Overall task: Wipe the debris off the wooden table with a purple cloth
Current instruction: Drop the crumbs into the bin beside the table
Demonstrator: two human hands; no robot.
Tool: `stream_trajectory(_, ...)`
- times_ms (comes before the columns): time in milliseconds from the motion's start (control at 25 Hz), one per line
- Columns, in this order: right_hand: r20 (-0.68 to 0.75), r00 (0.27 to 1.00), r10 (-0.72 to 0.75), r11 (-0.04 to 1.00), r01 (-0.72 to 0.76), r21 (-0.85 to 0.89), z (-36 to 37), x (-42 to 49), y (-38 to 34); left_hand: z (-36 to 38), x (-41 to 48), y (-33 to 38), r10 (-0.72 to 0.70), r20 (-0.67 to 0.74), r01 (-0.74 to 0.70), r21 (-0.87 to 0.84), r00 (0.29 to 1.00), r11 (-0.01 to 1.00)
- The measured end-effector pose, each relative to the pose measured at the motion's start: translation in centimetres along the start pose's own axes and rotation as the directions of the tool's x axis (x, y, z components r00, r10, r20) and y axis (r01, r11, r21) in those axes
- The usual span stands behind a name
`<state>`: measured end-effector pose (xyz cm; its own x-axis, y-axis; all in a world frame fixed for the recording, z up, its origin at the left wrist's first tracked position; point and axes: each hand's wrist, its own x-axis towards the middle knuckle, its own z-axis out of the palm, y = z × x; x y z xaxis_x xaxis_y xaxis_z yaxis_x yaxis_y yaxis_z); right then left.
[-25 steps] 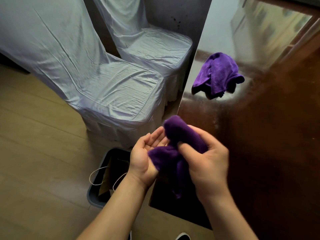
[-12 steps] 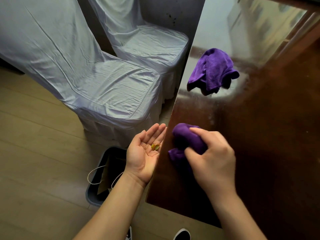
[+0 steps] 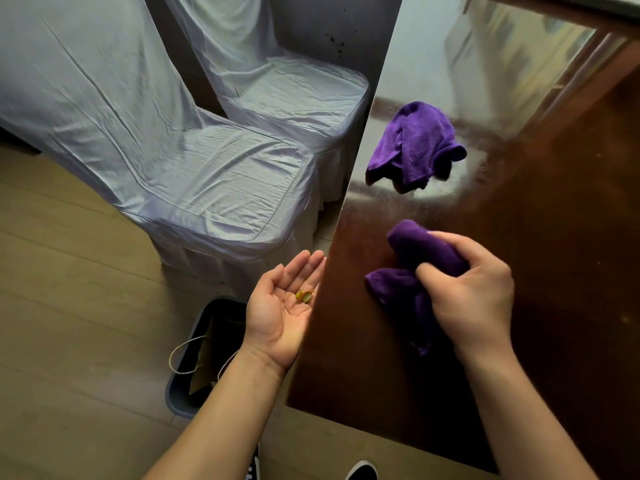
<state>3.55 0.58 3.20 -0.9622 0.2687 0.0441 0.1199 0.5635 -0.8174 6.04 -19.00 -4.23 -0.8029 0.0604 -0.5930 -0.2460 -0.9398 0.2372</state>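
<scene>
A bunched purple cloth (image 3: 420, 271) is gripped in the closed right hand (image 3: 472, 294) and pressed on the dark wooden tabletop (image 3: 554, 237), near its left edge. The left hand (image 3: 282, 308) is held open, palm up, just beside that edge and slightly lower, with a small yellow-green scrap of debris (image 3: 304, 295) lying in the palm. The cloth lies to the right of the cupped palm, so any sweep toward it would run leftward across the edge. A bin (image 3: 194, 358) is seen on the floor below the left hand. A second purple cloth (image 3: 415, 143) lies farther back on the tabletop.
</scene>
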Motion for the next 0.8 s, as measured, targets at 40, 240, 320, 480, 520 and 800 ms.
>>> stream_trajectory(40, 0.0, 1.0, -0.008, 0.998, 0.008, -0.059, 0.1, -0.3, 0.1, -0.1, 0.0, 0.0, -0.001, -0.005, 0.001, -0.004, 1.0, 1.0)
stream_trajectory(240, 0.153, 0.97, -0.187, 0.976, 0.202, -0.086, 3.5, -3.9, -1.7, 0.1, 0.1, 0.0, -0.005, -0.017, 0.005, 0.003, 1.0, 1.0)
stream_trajectory(320, 0.227, 0.94, -0.256, 0.964, 0.267, -0.019, 5.1, -5.1, -3.0, -0.2, 0.1, 0.1, -0.008, -0.017, 0.009, 0.009, 1.0, 1.0)
stream_trajectory(480, 0.295, 0.896, -0.333, 0.94, 0.338, 0.035, 7.2, -6.4, -4.7, -1.1, -0.4, 1.1, -0.05, 0.031, 0.049, 0.033, 0.998, 0.998)
stream_trajectory(520, 0.298, 0.89, -0.345, 0.936, 0.351, 0.035, 7.5, -6.4, -4.9, -1.5, -0.5, 1.4, -0.028, 0.01, 0.028, 0.021, 1.0, 0.999)
stream_trajectory(800, 0.307, 0.895, -0.323, 0.946, 0.302, 0.116, 9.3, -5.8, -5.8, -7.3, -0.9, 5.7, 0.165, -0.102, -0.179, -0.145, 0.981, 0.973)
